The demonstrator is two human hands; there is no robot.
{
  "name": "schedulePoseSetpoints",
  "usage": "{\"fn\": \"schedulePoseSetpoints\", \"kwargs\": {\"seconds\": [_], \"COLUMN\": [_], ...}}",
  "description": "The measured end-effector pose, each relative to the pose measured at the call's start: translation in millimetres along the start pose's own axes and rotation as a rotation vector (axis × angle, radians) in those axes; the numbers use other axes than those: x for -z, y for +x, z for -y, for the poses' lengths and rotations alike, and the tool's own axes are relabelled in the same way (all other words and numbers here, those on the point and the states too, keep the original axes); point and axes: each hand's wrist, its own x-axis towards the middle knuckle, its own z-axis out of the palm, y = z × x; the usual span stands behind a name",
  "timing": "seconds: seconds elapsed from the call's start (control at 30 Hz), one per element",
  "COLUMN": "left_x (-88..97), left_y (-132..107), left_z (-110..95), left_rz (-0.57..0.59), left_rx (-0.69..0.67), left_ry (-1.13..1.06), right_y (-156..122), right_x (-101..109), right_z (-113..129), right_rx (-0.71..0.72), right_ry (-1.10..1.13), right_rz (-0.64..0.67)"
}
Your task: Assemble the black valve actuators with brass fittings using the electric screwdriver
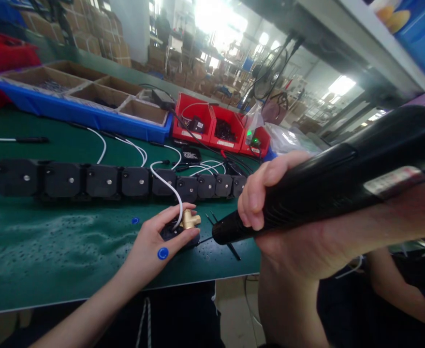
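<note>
My left hand (157,237), with a round blue sticker on it, grips a small black housing (170,233) topped by a brass tee fitting (189,220). A white cable (172,187) arches up from that housing. In my right hand (266,193) is a black electric screwdriver (324,186), its body lying slantwise across the view. The thin bit (205,240) reaches to the right lower side of the housing; whether it sits in a screw cannot be made out. Behind my hands runs a row of black square units (101,181), each with a shiny metal spot.
A blue divided tray (125,124) holds small parts at the back left. Beside it stand red bins (228,130) with black parts. A thin dark tool (234,251) lies under the screwdriver tip. Another person's arm (397,285) shows at the right. A shelf (375,43) overhangs the upper right.
</note>
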Motion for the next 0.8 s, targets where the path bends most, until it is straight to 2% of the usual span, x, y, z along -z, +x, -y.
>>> {"fn": "schedulePoseSetpoints", "kwargs": {"seconds": [0.3, 0.8], "left_x": [1.1, 0.8], "left_y": [-0.6, 0.5], "left_z": [-2.9, -1.1], "left_rz": [0.022, 0.039], "left_rx": [0.034, 0.042], "left_ry": [-0.017, -0.01], "right_y": [-3.9, 0.4], "right_x": [-1.5, -2.7], "right_z": [-7.9, -3.3], "right_rx": [0.045, -0.016], "right_ry": [0.007, 0.029], "right_rz": [0.01, 0.029]}}
